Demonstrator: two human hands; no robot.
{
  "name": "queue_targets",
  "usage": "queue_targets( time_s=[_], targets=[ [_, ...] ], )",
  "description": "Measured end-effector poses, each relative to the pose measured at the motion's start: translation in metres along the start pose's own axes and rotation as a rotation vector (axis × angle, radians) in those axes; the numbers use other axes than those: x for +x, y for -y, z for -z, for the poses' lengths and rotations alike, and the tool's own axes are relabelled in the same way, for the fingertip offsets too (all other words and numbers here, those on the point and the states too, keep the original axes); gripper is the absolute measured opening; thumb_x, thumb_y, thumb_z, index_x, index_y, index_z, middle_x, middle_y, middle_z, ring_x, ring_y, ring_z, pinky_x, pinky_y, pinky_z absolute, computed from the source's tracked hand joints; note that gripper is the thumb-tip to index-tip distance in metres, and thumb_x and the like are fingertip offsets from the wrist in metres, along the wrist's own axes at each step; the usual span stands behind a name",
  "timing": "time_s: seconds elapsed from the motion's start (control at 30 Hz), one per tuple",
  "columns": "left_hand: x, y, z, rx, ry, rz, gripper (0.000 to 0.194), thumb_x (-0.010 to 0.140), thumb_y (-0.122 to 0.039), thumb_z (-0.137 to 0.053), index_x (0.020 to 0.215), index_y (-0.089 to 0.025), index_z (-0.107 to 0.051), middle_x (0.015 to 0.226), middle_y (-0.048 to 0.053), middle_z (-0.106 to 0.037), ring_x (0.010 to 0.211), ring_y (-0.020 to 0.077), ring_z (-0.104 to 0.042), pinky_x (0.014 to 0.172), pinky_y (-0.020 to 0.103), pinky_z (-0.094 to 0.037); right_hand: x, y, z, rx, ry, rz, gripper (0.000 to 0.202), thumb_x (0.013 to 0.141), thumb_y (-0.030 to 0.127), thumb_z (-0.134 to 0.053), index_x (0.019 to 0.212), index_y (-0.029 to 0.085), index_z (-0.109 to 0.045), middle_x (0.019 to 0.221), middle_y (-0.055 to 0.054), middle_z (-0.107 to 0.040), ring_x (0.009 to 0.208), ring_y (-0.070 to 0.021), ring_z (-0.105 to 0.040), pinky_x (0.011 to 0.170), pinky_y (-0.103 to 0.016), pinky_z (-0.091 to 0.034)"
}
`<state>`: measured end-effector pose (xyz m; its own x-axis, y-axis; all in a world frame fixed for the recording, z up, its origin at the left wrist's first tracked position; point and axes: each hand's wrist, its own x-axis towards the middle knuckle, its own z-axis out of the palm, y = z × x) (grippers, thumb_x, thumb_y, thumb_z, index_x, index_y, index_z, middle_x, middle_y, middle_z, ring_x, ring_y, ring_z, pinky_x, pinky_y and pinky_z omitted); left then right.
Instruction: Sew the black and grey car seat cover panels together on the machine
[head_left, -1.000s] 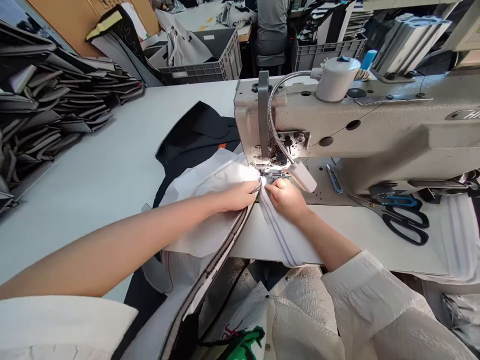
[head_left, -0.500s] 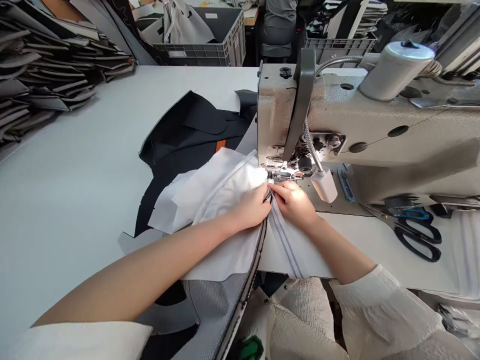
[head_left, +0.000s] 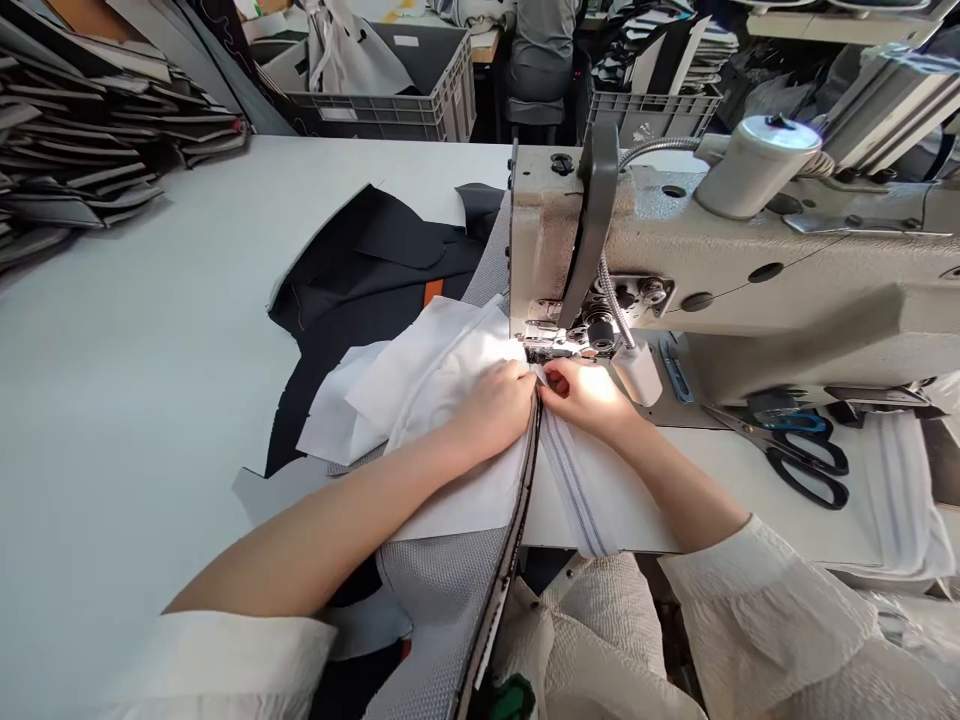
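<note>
The white fabric panel (head_left: 450, 400) lies flat under my left hand (head_left: 491, 405), its far edge reaching up to the metal presser foot (head_left: 551, 348) of the grey industrial sewing machine (head_left: 720, 270). My left hand presses down on it with the fingers curled, fingertips at the seam line. Just beside it, my right hand (head_left: 589, 395) pinches the top end of the long white zipper tape (head_left: 574, 480), thumb and forefinger closed on it right in front of the presser foot. The two hands almost touch, with the dark edge strip (head_left: 517, 520) of the grey mesh piece (head_left: 442, 590) running between them and down off the front of the tabletop (head_left: 135, 400) toward my lap. The zipper tape trails back under my right wrist and hangs over the tabletop edge.

Beyond my left hand, a black fabric piece (head_left: 367, 270) with a small orange tab (head_left: 430, 292) lies partly under the white panel. To the right of my right hand, black-handled scissors (head_left: 795, 455) rest on the tabletop below the machine's arm. Far off to the left of my left arm sit stacks of dark cut pieces (head_left: 82, 150), and grey plastic crates (head_left: 390, 90) stand beyond the tabletop.
</note>
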<state>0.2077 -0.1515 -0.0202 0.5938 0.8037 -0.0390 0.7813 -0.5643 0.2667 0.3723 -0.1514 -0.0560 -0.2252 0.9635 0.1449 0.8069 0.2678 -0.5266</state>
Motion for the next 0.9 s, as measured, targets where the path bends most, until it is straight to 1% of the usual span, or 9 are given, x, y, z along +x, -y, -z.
queue_targets(
  time_s=[0.07,0.17,0.27,0.4,0.57,0.67,0.8,0.9],
  targets=[
    [-0.004,0.001,-0.001,0.174,-0.081,-0.030,0.022,0.085,-0.012,-0.037,0.092,-0.013,-0.058,0.101,0.013,-0.057,0.098,0.0260,-0.050,0.082,0.039,-0.039,0.001,-0.001,-0.007,-0.085,-0.059,0.008,0.009,0.077,0.019,-0.057,0.085,0.016,-0.061,0.079,-0.006,-0.063,0.072,-0.0179,-0.059,0.067,-0.027,-0.045],
    [-0.007,0.005,-0.001,0.270,-0.126,-0.041,0.025,0.082,-0.010,-0.041,0.101,-0.013,-0.057,0.108,0.012,-0.056,0.103,0.0279,-0.047,0.080,0.041,-0.037,0.001,-0.003,-0.017,-0.113,-0.121,0.000,0.009,0.083,0.019,-0.050,0.084,0.017,-0.059,0.081,-0.007,-0.061,0.074,-0.0189,-0.058,0.067,-0.027,-0.043],
    [-0.007,0.009,0.001,0.279,-0.112,-0.064,0.029,0.082,-0.009,-0.041,0.104,-0.015,-0.058,0.106,0.010,-0.057,0.101,0.0279,-0.047,0.077,0.041,-0.035,0.001,-0.004,-0.021,-0.124,-0.155,0.004,0.010,0.085,0.023,-0.049,0.082,0.019,-0.057,0.075,-0.004,-0.060,0.070,-0.0174,-0.056,0.064,-0.026,-0.041],
    [-0.004,0.011,0.003,0.276,-0.090,-0.070,0.030,0.083,-0.009,-0.040,0.104,-0.016,-0.059,0.103,0.010,-0.058,0.099,0.0286,-0.046,0.077,0.042,-0.033,0.001,-0.005,-0.019,-0.124,-0.163,0.027,0.011,0.086,0.025,-0.049,0.080,0.019,-0.056,0.072,-0.003,-0.058,0.068,-0.0165,-0.055,0.060,-0.024,-0.040],
    [-0.003,0.011,0.003,0.271,-0.078,-0.058,0.032,0.084,-0.008,-0.036,0.105,-0.017,-0.059,0.104,0.010,-0.057,0.100,0.0283,-0.046,0.076,0.041,-0.032,-0.001,-0.006,-0.019,-0.116,-0.157,0.058,0.014,0.087,0.023,-0.045,0.080,0.019,-0.056,0.075,-0.005,-0.059,0.071,-0.0174,-0.055,0.062,-0.025,-0.040],
    [-0.004,0.011,0.002,0.275,-0.071,-0.060,0.033,0.083,-0.007,-0.037,0.106,-0.017,-0.059,0.103,0.010,-0.057,0.099,0.0282,-0.046,0.076,0.041,-0.032,-0.001,-0.006,-0.020,-0.088,-0.175,0.063,0.013,0.087,0.023,-0.045,0.081,0.019,-0.056,0.076,-0.005,-0.059,0.071,-0.0176,-0.055,0.063,-0.026,-0.041],
    [-0.004,0.010,0.002,0.277,-0.075,-0.056,0.038,0.081,-0.008,-0.039,0.112,-0.019,-0.058,0.105,0.011,-0.056,0.101,0.0294,-0.045,0.076,0.041,-0.032,0.000,-0.007,-0.020,-0.049,-0.202,0.055,0.013,0.086,0.023,-0.047,0.078,0.020,-0.056,0.074,-0.004,-0.061,0.069,-0.0171,-0.056,0.063,-0.026,-0.041],
    [-0.003,0.010,0.001,0.275,-0.073,-0.060,0.039,0.079,-0.008,-0.041,0.113,-0.021,-0.059,0.106,0.010,-0.055,0.102,0.0303,-0.045,0.077,0.042,-0.032,0.001,-0.005,-0.021,-0.037,-0.213,0.040,0.012,0.086,0.021,-0.047,0.078,0.020,-0.056,0.072,-0.003,-0.062,0.068,-0.0163,-0.056,0.065,-0.025,-0.042]
  ],
)
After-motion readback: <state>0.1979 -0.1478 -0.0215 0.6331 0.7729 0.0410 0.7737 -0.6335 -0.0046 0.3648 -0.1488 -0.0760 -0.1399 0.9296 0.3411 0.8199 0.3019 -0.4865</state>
